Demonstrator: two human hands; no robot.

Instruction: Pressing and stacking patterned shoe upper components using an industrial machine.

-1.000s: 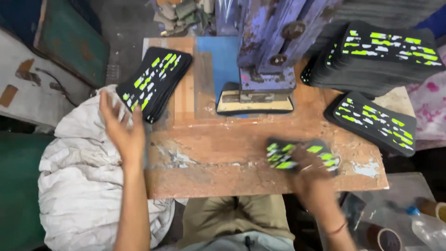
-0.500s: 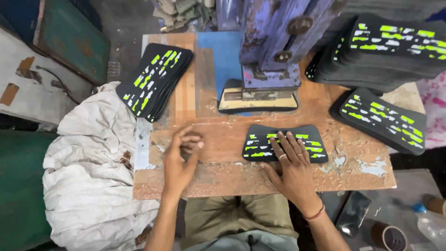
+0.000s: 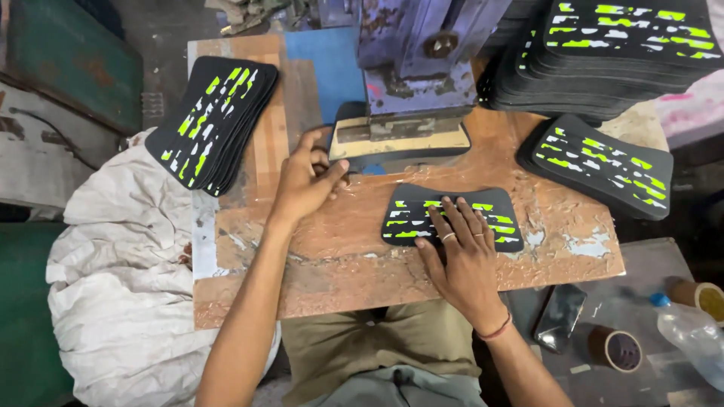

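Note:
A black curved piece with green and white marks (image 3: 407, 212) lies flat on the worn wooden bench (image 3: 339, 264). My right hand (image 3: 460, 256) rests palm-down on its right half, fingers spread. Farther left and up the bench, my left hand (image 3: 308, 181) has its fingers at the left end of the black-and-tan die block (image 3: 400, 142) under the purple press (image 3: 418, 53); whether it grips the block I cannot tell.
Stacks of the same printed pieces sit at the left (image 3: 211, 120), the right (image 3: 599, 162) and the back right (image 3: 618, 45). A white cloth (image 3: 121, 286) hangs off the left. A phone (image 3: 559, 316), a tape roll (image 3: 615, 348) and a plastic bottle (image 3: 690, 335) lie lower right.
My right hand laid the printed piece down on the bench and now presses it flat. My left hand moved from the left stack across to the die block under the press.

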